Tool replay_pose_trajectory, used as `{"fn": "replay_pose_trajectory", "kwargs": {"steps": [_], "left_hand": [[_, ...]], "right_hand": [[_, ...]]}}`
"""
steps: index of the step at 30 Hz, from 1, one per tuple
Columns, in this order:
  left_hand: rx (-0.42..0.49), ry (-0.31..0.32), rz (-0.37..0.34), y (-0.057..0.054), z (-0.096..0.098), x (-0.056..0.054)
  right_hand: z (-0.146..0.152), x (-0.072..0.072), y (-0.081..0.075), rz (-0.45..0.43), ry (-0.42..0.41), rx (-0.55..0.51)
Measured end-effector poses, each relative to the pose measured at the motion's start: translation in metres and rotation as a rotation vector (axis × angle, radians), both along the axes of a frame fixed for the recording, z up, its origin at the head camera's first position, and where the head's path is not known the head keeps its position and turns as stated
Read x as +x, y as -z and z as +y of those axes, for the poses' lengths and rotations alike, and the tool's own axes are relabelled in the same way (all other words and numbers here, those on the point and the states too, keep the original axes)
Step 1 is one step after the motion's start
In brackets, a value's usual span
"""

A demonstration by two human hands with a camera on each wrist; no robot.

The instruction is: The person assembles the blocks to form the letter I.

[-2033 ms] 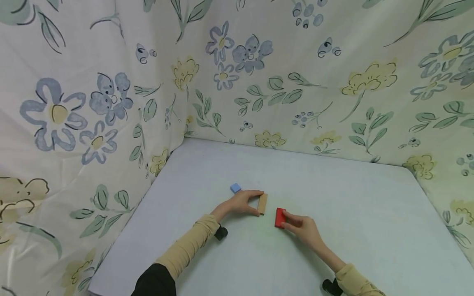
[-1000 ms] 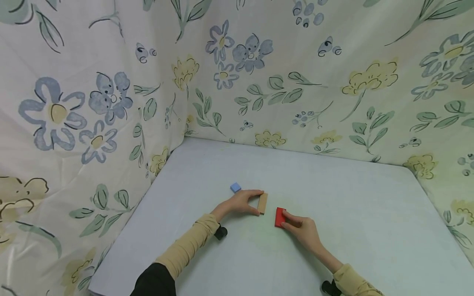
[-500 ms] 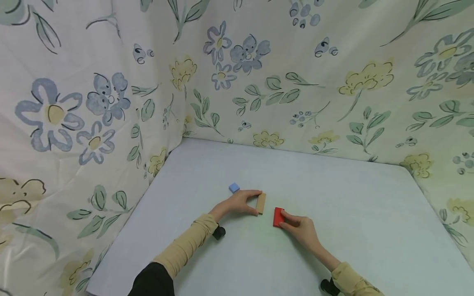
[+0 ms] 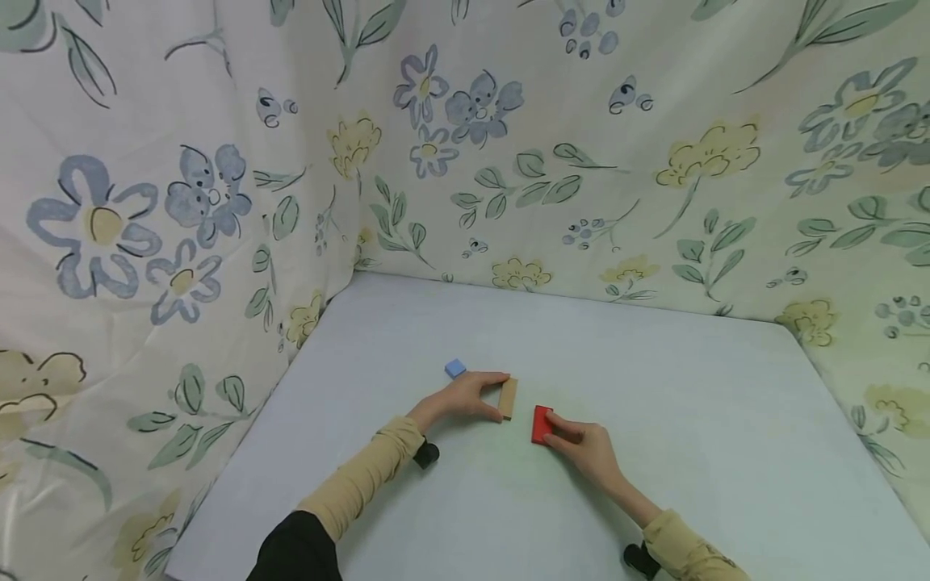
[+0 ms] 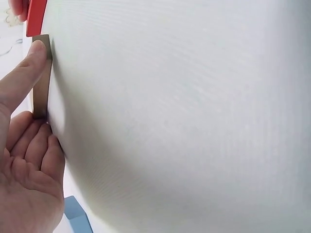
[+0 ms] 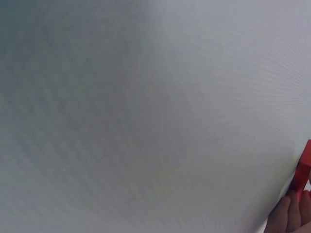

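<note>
**Inside flowered cloth [image 4: 538,190], on a white table [image 4: 654,371], pinches at two spots at once**

At the back and left, full folds of cloth with blue and yellow flowers, green leaves and berries. Below its hem, a pale tabletop with a straight back edge.

From the lower left, extends an arm in a tan left sleeve [image 4: 356,484], with a black sleeve [image 4: 298,553] higher up the same arm. From the lower right, shows a tan right sleeve [image 4: 690,549].

With the left hand [image 4: 463,394], pinches the wooden block [image 4: 508,399] end to end: thumb at the near end, fingers at the far one. With the right hand [image 4: 592,452], pinches the red block [image 4: 539,426] by its right side, thumb and fingers close together. In the right wrist view, shows only curled fingers and part of the red block at the corner.

Under the left wrist, a black left device [image 4: 426,453]; by the right cuff, a black right device [image 4: 639,558].

Near the table's middle, the long, narrow wooden block; to its right and slightly nearer, apart by a small gap, the shorter red block. Cannot tell resting from slightly lifted for either. Just beyond the left hand, the small blue block [image 4: 454,368], ungripped.
</note>
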State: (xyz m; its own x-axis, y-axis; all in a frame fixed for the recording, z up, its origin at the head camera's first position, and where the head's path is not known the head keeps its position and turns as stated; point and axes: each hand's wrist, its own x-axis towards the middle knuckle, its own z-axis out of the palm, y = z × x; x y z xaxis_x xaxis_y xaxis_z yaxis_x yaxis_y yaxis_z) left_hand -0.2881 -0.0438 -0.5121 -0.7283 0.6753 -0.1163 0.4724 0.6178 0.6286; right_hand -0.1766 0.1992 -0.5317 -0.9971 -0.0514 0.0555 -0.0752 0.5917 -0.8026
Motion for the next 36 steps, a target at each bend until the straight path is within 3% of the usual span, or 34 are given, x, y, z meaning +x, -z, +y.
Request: {"fn": "replay_pose_trajectory", "kwargs": {"steps": [11, 19, 36], "left_hand": [[0.022, -0.023, 0.038, 0.001, -0.001, 0.007], [0.047, -0.043, 0.079, 0.002, 0.0, 0.003], [0.179, -0.106, 0.061, -0.031, 0.008, -0.006]], "right_hand": [[-0.002, 0.0, 0.003, -0.025, 0.005, 0.011], [-0.002, 0.0, 0.003, -0.003, 0.017, 0.019], [0.001, 0.001, 0.002, -0.002, -0.013, -0.02]]}}
